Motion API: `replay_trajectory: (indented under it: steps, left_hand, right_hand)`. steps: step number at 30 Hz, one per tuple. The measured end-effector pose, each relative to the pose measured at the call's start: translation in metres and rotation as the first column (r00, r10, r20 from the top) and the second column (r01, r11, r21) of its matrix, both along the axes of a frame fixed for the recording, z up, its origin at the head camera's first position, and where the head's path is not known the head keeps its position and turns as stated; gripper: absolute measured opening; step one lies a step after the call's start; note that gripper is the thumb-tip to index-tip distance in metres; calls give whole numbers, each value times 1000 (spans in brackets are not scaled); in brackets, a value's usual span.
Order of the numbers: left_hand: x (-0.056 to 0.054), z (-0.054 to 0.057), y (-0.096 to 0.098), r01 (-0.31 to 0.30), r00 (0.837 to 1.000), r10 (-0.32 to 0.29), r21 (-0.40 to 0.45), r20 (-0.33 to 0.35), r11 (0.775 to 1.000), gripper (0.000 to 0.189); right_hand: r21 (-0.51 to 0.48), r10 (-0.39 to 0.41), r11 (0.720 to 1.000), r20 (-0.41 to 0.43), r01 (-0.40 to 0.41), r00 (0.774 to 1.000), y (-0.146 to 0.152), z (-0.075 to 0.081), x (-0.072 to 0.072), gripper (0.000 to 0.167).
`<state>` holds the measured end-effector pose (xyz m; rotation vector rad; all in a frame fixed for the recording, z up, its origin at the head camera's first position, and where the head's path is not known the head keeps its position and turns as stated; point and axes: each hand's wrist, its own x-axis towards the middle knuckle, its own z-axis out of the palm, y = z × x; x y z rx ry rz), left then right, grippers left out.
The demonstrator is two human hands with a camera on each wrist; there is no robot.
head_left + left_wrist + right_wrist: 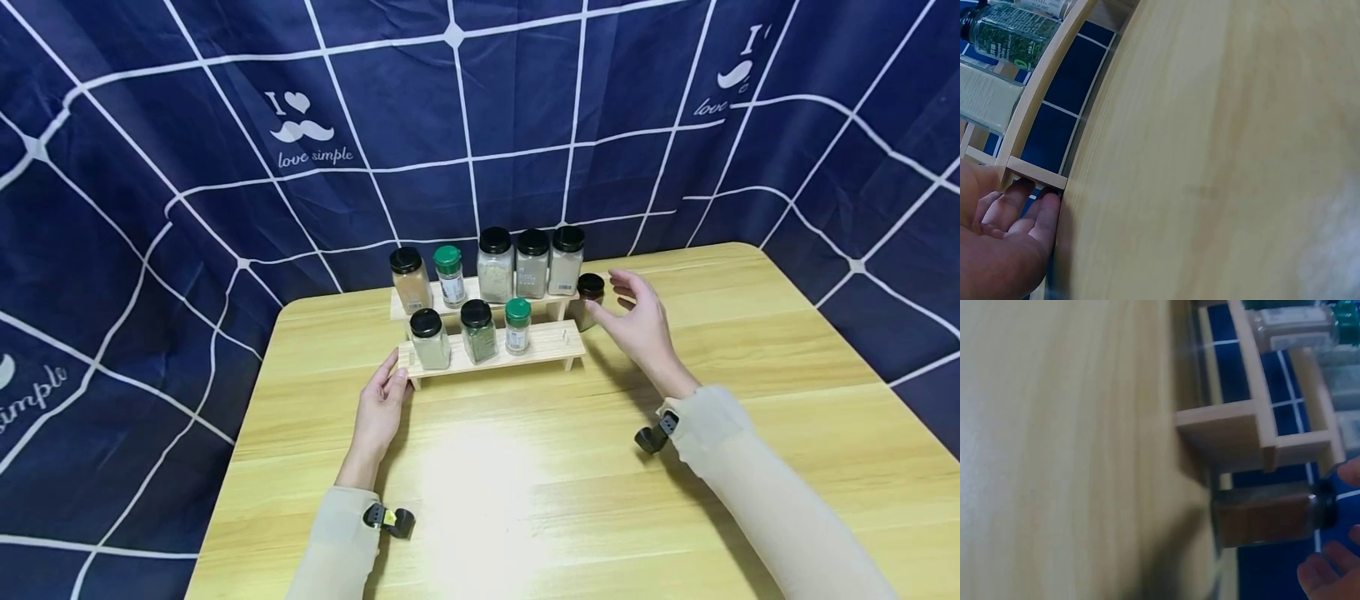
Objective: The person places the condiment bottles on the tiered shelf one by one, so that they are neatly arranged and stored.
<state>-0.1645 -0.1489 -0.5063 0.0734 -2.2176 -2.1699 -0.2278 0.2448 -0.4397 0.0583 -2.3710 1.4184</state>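
Note:
A two-tier wooden spice rack (551, 336) stands toward the back of the table. My left hand (380, 406) grips the left end of its lower tier; in the left wrist view the fingers (1044, 219) curl around the end leg. To the right of the rack a jar of reddish-brown spice (1266, 515) with a black lid stands upright on the table. My right hand (637, 321) is beside this jar, thumb and fingers spread around its lid side with a gap. On the lower tier are a pale powder jar (431, 350), a green herb jar (480, 342) and a green-capped shaker (517, 337).
On the upper tier stand a tan powder jar (414, 290), another green-capped shaker (452, 285) and several black-lidded jars, among them a pale herb jar (496, 275). A blue checked curtain (405, 100) hangs behind the table (315, 467) and at both sides.

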Motion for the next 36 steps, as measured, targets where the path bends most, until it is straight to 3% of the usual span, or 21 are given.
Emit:
replay_trajectory:
  steps: [7,11,17,25,36]
  left_hand:
    - [0,-2,0,0,1000,0,-4,7,1000,51]
    - [0,-2,2,4,1000,-4,4,4,1000,51]
    - [1,-2,3,1,1000,-1,-10,0,1000,51]
    - [0,-3,3,0,1000,0,-5,15,1000,51]
    - [-1,-2,-2,10,1000,-10,-17,-1,1000,51]
  right_hand:
    - [2,31,1000,137,-31,990,4,-20,-10,67]
    - [29,20,999,172,-25,985,1,-27,-14,65]
    - [86,-36,996,153,23,988,-1,-31,-17,58]
    - [115,-39,993,130,24,991,4,-34,-16,50]
    - [94,-5,996,72,-2,997,13,-19,-7,48]
